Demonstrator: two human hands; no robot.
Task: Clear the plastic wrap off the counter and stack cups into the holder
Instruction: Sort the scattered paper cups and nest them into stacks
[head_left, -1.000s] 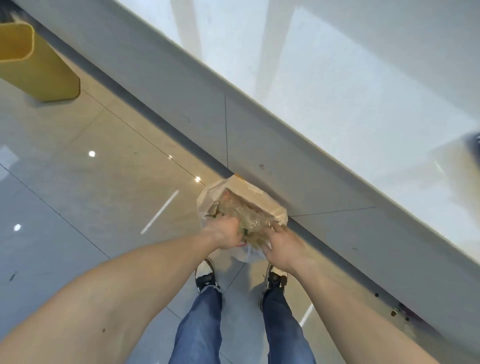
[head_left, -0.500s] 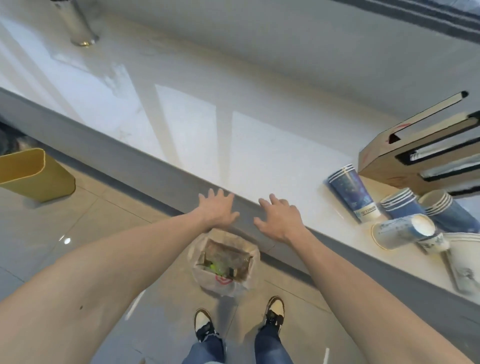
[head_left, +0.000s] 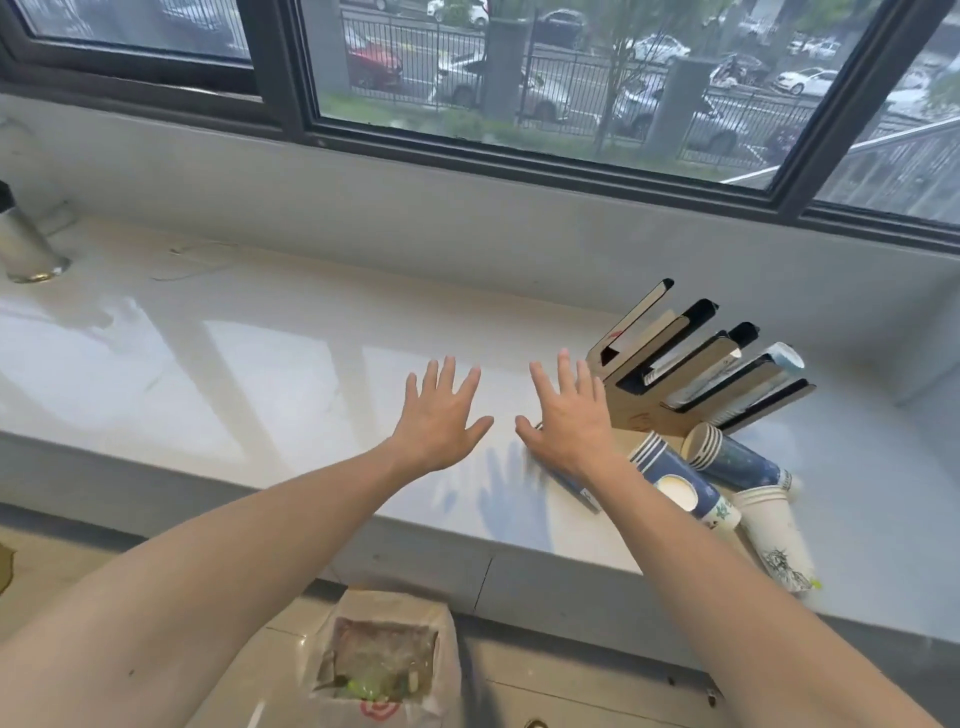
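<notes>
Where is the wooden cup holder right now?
In the head view, the wooden cup holder stands on the white counter at the right, just beyond the right hand, with the loose paper cups lying in front of it.

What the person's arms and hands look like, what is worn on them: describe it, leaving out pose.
Both forearms are bare, with no sleeves in view. The left hand and the right hand wear no gloves, and no rings, watch or bracelet show on the fingers or wrists. A few small dark specks mark the left forearm. No tool or strap is attached to either arm.
</notes>
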